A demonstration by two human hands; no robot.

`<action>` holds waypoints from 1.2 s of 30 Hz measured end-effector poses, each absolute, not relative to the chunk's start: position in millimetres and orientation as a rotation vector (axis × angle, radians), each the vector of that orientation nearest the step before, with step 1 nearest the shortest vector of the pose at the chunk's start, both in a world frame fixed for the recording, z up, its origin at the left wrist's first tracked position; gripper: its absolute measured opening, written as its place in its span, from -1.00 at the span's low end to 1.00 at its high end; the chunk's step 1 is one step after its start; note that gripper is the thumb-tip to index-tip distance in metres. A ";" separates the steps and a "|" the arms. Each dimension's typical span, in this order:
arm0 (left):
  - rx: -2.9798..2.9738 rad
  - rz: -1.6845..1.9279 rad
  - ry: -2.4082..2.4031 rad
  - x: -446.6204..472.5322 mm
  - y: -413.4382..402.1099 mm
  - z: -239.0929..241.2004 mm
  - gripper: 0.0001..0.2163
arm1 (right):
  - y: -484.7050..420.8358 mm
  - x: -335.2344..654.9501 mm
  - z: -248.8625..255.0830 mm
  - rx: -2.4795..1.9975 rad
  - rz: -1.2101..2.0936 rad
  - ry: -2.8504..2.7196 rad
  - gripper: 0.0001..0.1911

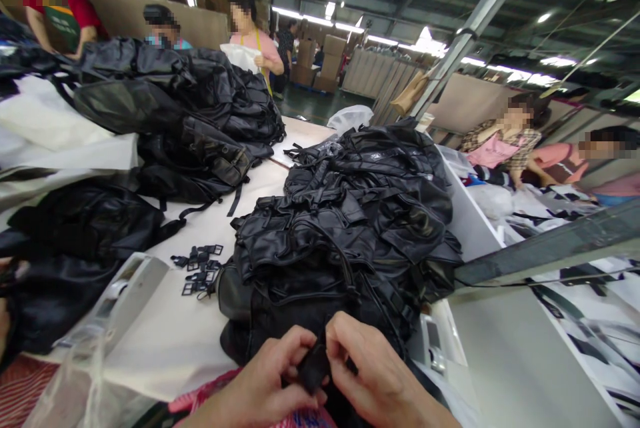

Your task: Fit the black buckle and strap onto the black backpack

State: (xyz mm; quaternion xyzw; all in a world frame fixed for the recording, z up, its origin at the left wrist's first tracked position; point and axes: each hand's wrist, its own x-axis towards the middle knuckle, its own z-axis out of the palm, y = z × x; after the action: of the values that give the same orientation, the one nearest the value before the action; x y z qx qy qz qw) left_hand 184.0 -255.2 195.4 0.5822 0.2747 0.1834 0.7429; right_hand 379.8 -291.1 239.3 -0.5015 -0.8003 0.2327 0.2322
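Both my hands meet at the bottom centre, in front of a tall pile of black leather-like bags [350,228]. My left hand [270,381] and my right hand [373,375] are closed in a pinch on a small black strap piece [314,368] between them. That piece seems to belong to the nearest black bag, which lies partly hidden under my hands. A heap of small black plastic buckles [200,269] lies on the table to the left of the pile.
More black bags [190,108] are stacked at the back left on the light table [185,328]. A white tape dispenser [117,298] stands at the near left. Other people work at the far side and at a table on the right. A slanted metal post [470,31] rises behind the pile.
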 end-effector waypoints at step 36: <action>1.343 0.616 0.687 204.4 -251.4 206.1 -0.88 | -306.9 365.5 217.6 -1.618 1.165 -1.461 -0.67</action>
State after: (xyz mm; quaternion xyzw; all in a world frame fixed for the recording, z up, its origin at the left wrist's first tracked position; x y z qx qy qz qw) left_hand 204.4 -251.4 206.1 0.5997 0.3067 0.2749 0.6861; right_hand 365.5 -306.9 217.6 -0.6183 -0.5582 0.4450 0.3288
